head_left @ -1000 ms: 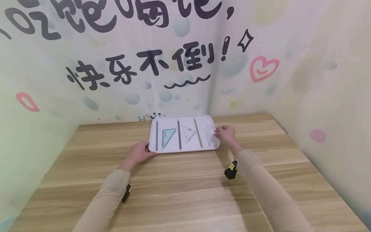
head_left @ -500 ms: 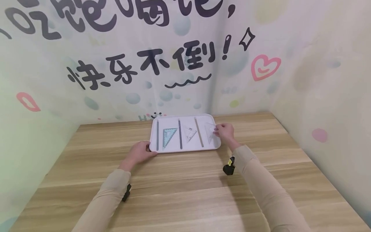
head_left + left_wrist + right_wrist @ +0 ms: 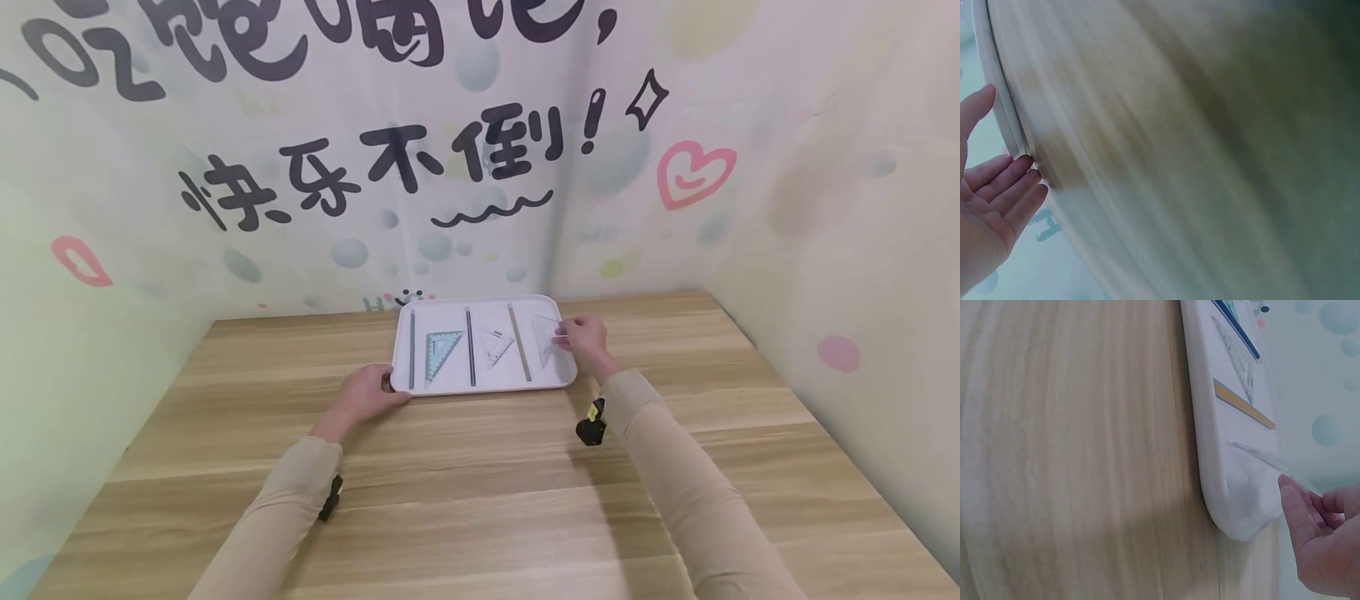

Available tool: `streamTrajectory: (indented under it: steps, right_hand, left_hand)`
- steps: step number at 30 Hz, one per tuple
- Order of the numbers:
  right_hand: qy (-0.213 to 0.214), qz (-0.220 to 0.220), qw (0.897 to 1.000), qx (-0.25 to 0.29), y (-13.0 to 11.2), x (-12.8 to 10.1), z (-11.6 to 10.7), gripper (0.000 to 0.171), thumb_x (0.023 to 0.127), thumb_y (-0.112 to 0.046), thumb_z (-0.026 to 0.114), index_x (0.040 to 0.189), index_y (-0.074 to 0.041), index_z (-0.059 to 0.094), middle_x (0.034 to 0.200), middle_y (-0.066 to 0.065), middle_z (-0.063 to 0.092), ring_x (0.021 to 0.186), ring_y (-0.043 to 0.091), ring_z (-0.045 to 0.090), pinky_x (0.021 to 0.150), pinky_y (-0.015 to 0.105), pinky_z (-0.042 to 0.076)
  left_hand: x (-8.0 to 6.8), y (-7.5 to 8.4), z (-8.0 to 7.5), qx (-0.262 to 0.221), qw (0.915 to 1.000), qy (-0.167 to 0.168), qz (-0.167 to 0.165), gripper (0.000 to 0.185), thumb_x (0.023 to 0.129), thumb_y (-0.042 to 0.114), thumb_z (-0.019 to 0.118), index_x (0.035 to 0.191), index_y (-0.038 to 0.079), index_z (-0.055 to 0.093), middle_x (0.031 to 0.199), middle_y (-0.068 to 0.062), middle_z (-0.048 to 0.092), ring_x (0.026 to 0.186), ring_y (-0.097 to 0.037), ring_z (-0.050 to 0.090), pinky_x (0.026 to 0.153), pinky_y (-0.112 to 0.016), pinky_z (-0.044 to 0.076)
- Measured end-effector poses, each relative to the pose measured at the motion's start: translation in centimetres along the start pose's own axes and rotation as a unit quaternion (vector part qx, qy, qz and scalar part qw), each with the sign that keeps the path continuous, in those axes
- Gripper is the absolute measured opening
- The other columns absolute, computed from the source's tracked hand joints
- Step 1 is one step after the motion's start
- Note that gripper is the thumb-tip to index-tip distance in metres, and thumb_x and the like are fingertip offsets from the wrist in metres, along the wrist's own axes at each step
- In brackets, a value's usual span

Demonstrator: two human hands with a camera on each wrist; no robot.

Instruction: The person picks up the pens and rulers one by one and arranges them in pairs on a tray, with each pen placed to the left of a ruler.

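Head view shows the right hand (image 3: 583, 340) pinching the clear plastic triangle (image 3: 545, 337), tilted, not yet flat in the white rectangular tray (image 3: 483, 385), whose near-left corner the left hand (image 3: 367, 395) steadies with relaxed fingers, two triangles and three straight rulers already arranged.

The right hand (image 3: 1322, 547) pinched a clear set square (image 3: 1272, 464) at the white tray's (image 3: 1210, 437) corner, on the wooden table (image 3: 1072, 456).

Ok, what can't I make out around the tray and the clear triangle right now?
- Ruler markings: too small in the head view.
- Right hand on the clear triangle: pinch or touch unclear; right wrist view cuts the fingers off.
- Tray contents: hidden in the blurred left wrist view; only its rim by the left hand shows.
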State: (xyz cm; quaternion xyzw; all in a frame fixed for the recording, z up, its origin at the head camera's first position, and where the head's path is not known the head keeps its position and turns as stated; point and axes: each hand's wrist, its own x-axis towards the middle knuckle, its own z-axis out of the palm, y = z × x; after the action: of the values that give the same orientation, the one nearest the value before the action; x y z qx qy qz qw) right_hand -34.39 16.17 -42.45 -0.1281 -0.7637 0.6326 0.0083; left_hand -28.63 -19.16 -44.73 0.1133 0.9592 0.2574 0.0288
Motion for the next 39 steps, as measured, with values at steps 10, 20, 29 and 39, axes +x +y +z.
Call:
streamTrajectory:
  steps: [10, 20, 29, 39]
  right_hand:
    - [-0.001, 0.02, 1.0, -0.016, -0.1, 0.4, 0.6, 0.031, 0.092, -0.008, 0.042, 0.115, 0.011, 0.052, 0.107, 0.025, 0.058, 0.079, 0.02, 0.064, 0.074, 0.027, 0.05]
    - [0.009, 0.027, 0.999, -0.024, 0.0, 0.3, 0.8, 0.029, 0.092, -0.008, 0.044, 0.114, 0.009, 0.053, 0.104, 0.022, 0.059, 0.066, 0.01, 0.061, 0.07, 0.025, 0.05]
    - [0.025, 0.022, 0.998, -0.05, 0.5, 0.4, 1.0, 0.026, 0.093, -0.01, 0.045, 0.109, 0.008, 0.057, 0.098, 0.019, 0.06, 0.065, 0.009, 0.06, 0.072, 0.026, 0.05]
    - [0.038, 0.003, 0.999, -0.036, 0.2, 0.1, 1.2, 0.029, 0.091, -0.006, 0.044, 0.112, 0.011, 0.055, 0.105, 0.027, 0.059, 0.083, 0.023, 0.064, 0.073, 0.026, 0.05]
  left_hand:
    - [-0.1, 0.0, 0.0, 0.0, 1.0, 0.002, 0.002, 0.028, 0.076, 0.03, 0.072, 0.08, 0.007, 0.056, 0.066, -0.002, 0.046, 0.063, -0.015, 0.041, 0.056, -0.028, 0.032]
    - [-0.2, 0.4, -0.1, -0.001, 1.0, 0.002, -0.004, 0.027, 0.076, 0.029, 0.072, 0.082, 0.007, 0.057, 0.067, -0.003, 0.047, 0.064, -0.016, 0.041, 0.057, -0.028, 0.032]
    - [-0.4, 0.5, -0.2, 0.001, 1.0, 0.006, -0.004, 0.03, 0.076, 0.029, 0.072, 0.088, 0.004, 0.06, 0.07, -0.003, 0.049, 0.066, -0.016, 0.042, 0.058, -0.029, 0.032]
    - [-0.4, 0.5, -0.1, 0.003, 1.0, 0.008, -0.001, 0.029, 0.076, 0.029, 0.072, 0.085, 0.005, 0.059, 0.067, -0.003, 0.048, 0.064, -0.015, 0.041, 0.057, -0.028, 0.032]
